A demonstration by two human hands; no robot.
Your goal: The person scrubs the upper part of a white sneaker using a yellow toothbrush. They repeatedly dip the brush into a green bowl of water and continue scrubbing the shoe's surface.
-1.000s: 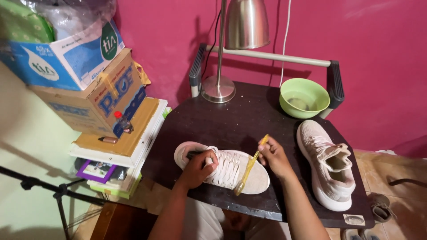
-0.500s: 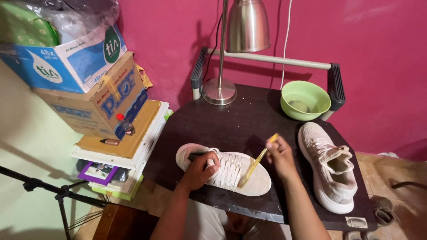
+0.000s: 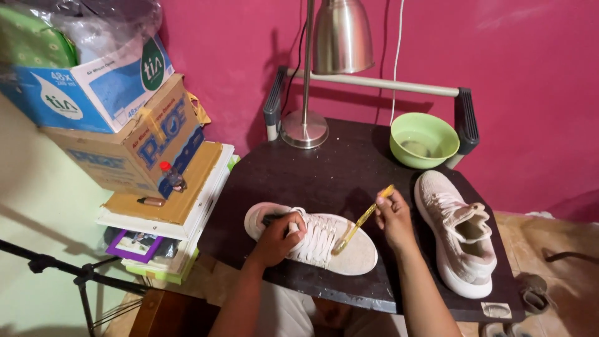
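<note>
Left hand (image 3: 277, 239) clamps the white sneaker (image 3: 318, 243) at its soft collar; right hand (image 3: 393, 218) pinches a light yellow toothbrush (image 3: 362, 219), bristles on the laces.

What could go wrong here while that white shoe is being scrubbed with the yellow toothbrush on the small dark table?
The white lace-up shoe lies close to the front edge of the dark table; only the left hand steadies it, so a hard stroke might push it off. The right hand works the yellow toothbrush near the green plastic bowl, which seems to hold water; an elbow bump could spill it.
</note>
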